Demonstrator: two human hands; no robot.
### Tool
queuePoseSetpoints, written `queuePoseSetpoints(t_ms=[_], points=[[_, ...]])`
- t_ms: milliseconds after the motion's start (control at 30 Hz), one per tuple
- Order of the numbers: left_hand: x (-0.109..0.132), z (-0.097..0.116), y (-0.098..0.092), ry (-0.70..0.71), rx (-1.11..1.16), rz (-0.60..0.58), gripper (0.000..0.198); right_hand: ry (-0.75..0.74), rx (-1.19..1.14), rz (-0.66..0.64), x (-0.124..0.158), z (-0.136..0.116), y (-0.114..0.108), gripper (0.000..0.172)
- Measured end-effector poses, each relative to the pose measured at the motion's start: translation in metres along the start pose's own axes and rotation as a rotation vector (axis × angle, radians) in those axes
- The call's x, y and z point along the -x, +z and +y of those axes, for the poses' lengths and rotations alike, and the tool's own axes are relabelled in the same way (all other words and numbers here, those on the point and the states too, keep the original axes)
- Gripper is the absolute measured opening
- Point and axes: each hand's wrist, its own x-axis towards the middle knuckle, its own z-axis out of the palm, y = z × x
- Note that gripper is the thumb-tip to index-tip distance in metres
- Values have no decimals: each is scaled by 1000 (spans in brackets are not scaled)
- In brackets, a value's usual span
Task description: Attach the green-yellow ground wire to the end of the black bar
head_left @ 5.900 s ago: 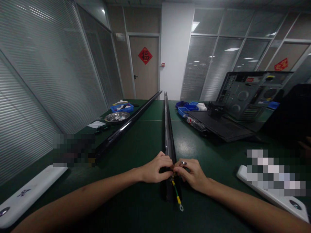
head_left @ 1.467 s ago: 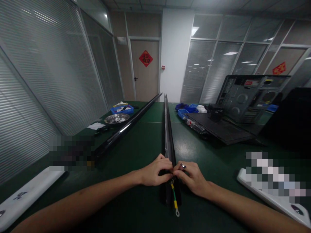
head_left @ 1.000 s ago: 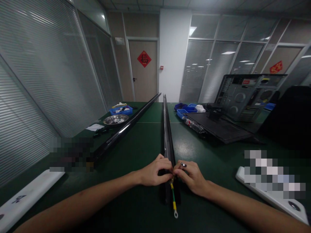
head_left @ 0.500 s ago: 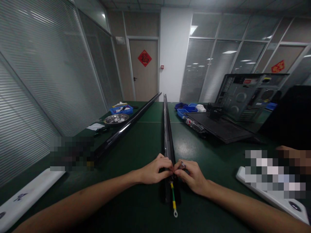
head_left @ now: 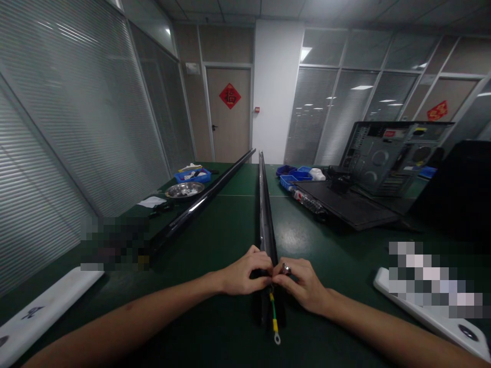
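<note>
A long dark metal rail (head_left: 265, 214) lies lengthwise on the green table in front of me. Over its near end, my left hand (head_left: 245, 271) and my right hand (head_left: 301, 281) meet, thumbs and fingers pinched together with the fingertips touching. Whatever sits between the fingertips is too small or hidden to make out. Just below them a short green-and-yellow ground wire (head_left: 273, 312) comes out, its ring terminal (head_left: 277, 338) pointing toward me. My right hand wears a ring (head_left: 286, 269).
A second dark rail (head_left: 203, 199) lies to the left, beside a metal bowl (head_left: 185, 190) and a blue basket (head_left: 192, 176). On the right are blue bins (head_left: 299, 175), a black panel (head_left: 349, 203) and an open computer case (head_left: 391, 156). White long objects (head_left: 46, 312) flank my arms.
My fingertips have shifted slightly at the rail's near end and remain pinched. Another person's hand at the right edge has gone from view. The camera has tilted up a little.
</note>
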Motion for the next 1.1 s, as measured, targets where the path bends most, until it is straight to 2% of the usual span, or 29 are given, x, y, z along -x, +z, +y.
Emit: queuePoseSetpoints(t_ms=[300, 467, 900, 1100], points=[[1, 0, 1, 2, -8, 12, 21, 10, 41, 3, 0, 3, 0, 36], [0, -1, 2, 7, -2, 7, 23, 12, 43, 46, 1, 3, 0, 33], [-1, 2, 0, -4, 15, -8, 36, 44, 37, 28, 3, 4, 0, 34], [-1, 3, 0, -11, 9, -10, 33, 43, 19, 15, 1, 2, -1, 33]])
